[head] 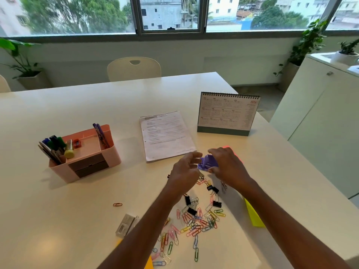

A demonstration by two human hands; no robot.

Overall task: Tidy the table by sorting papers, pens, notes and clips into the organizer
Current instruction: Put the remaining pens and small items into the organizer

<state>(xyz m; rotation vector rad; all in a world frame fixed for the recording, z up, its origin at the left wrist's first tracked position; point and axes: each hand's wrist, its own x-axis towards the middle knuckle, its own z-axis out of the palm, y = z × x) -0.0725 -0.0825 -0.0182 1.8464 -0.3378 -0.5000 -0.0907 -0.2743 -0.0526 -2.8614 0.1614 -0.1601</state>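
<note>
A small purple desk tool (207, 162), perhaps a punch, is grasped from above by the right hand (227, 169); the left hand (184, 171) is held beside it, fingers loosely spread, with nothing seen in it. Paper clips (194, 224) and black binder clips (213, 189) lie scattered just below, with yellow notes (253, 217) and the printed papers (167, 136) unsorted nearby. Only pens (56, 144) are judged stowed in the pink organizer (114, 158), well to the left. On the desk calendar (228, 113) a red year is printed, apparently 2026; the papers' text cannot be read
</note>
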